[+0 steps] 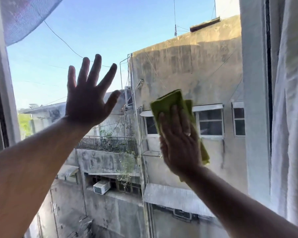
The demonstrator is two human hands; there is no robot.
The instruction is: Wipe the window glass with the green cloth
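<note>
The window glass (96, 28) fills most of the view, with sky and weathered buildings behind it. My right hand (179, 143) lies flat on the folded green cloth (169, 103) and presses it against the glass right of centre. The cloth sticks out above my fingers and along the right side of the hand. My left hand (88, 95) is raised left of centre with its fingers spread wide and nothing in it, palm toward the glass. Whether that palm touches the pane I cannot tell.
A white window frame (255, 100) runs down the right side, with a pale sheer curtain (291, 117) beside it. A dark frame edge (0, 100) stands at the left, and a bluish mesh cloth (24, 18) hangs in the top-left corner.
</note>
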